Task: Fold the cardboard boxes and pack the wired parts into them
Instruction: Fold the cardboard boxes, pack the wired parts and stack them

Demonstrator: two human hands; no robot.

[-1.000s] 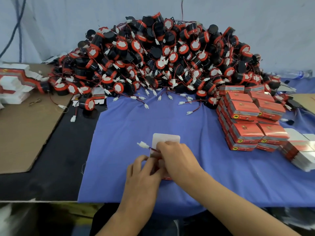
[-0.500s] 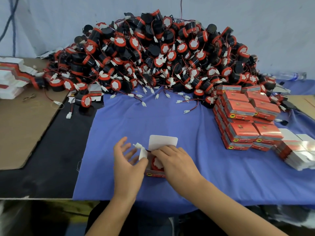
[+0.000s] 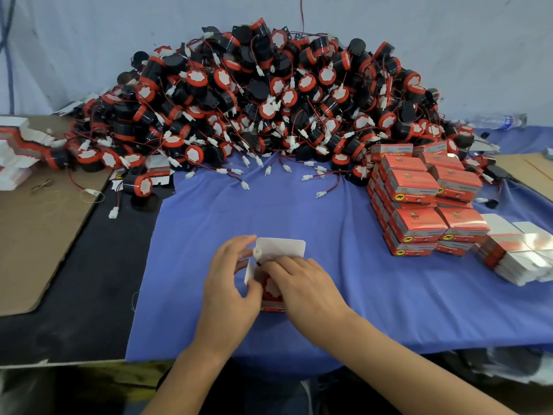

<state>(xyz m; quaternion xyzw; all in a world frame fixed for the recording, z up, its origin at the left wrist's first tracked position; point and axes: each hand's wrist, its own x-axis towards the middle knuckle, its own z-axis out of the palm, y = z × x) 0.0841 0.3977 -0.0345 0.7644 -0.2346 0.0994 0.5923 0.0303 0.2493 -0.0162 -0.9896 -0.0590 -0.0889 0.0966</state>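
Box [image 3: 270, 298] sits on the cloth [image 3: 374, 295] near the tabletop's front edge, midway along, with its lid [image 3: 282, 248] open toward the back. I see the part [image 3: 273, 285] already down inside it. Over the last second the left hand [image 3: 230, 283] lifted off, spread, then came back. It now pinches the side flap [image 3: 250, 271], with the connector [image 3: 256, 252] still poking out above. The right hand [image 3: 302, 287] presses on the part, fingers bent; whether it grips I cannot tell. I judge the wire needs tucking in before any flap closes.
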